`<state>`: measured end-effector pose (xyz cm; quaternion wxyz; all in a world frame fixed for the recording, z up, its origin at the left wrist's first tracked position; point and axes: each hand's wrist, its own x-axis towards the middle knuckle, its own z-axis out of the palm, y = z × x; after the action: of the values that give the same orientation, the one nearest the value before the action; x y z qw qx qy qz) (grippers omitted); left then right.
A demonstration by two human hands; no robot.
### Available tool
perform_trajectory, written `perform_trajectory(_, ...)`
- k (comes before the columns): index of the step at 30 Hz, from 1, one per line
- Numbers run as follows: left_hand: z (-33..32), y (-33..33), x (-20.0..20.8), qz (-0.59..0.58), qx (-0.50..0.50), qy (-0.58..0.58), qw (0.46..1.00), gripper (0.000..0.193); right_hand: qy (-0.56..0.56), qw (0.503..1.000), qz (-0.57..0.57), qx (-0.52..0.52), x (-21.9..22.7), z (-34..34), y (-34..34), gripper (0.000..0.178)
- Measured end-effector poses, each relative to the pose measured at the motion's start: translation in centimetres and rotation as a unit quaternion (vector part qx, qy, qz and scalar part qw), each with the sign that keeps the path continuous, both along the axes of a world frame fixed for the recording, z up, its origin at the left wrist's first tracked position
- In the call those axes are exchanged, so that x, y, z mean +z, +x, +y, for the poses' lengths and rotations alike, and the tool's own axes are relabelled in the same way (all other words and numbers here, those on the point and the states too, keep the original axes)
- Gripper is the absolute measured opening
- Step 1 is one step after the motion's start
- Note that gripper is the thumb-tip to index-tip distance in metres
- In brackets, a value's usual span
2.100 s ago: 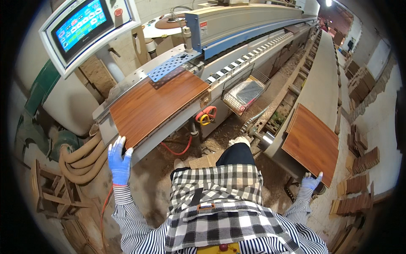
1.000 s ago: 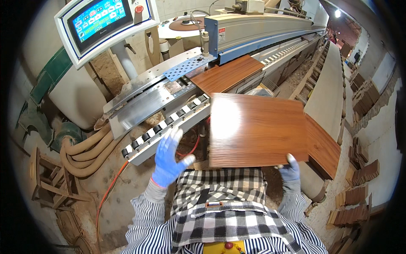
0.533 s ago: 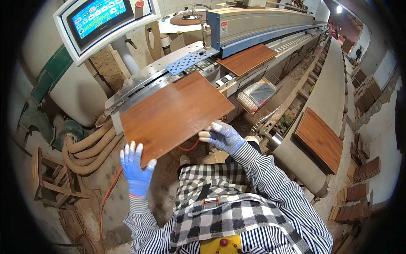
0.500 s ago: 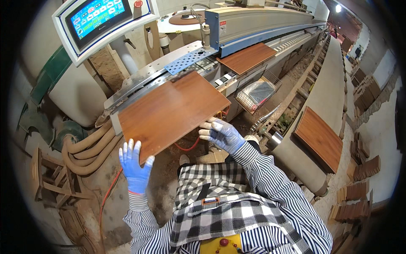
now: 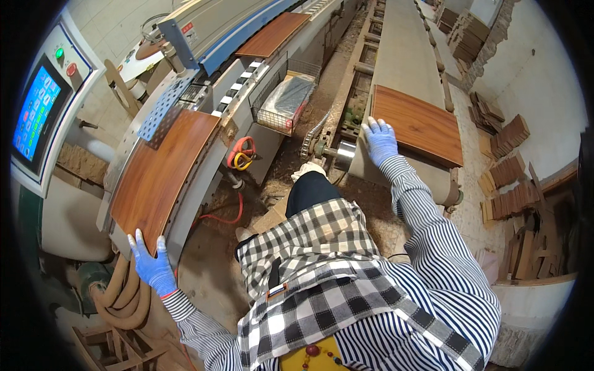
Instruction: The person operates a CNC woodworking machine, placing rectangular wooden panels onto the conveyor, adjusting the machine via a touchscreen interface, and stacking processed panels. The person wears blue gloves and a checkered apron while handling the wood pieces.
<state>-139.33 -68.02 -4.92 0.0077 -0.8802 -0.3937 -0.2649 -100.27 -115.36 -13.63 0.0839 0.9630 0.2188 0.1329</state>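
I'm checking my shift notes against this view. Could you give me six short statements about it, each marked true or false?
1. The left hand touches the near end of the board on the machine bed. True.
2. The right hand is inside the wire basket. False: it is at the left edge of the board on the conveyor.
3. Both hands are gloved in blue. True.
4. The control screen is dark. False: it is lit.
5. Another board lies farther along the machine. True.
6. The boards are plain white. False: they are reddish-brown with wood grain.
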Motion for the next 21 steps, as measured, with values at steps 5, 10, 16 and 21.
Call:
perform_trajectory(5,-0.4,0.2,0.0,-0.012,0.006,-0.011,1.0,0.059,-0.022,0.999,0.027,0.014,0.0,-2.5,2.4,0.037)
perform_trajectory(10,-0.9,0.1,0.2,-0.013,0.006,-0.007,1.0,0.059,0.043,0.999,-0.019,0.007,-0.3,-3.0,0.9,0.025)
perform_trajectory(16,-0.4,0.2,0.1,-0.036,-0.01,-0.007,0.999,0.061,0.114,0.987,-0.108,0.023,-1.8,-5.3,-4.3,0.035)
perform_trajectory(21,-0.2,-0.3,-0.5,-0.037,-0.003,0.003,0.999,0.064,0.19,0.965,-0.147,0.101,0.2,-3.7,-10.0,0.024)
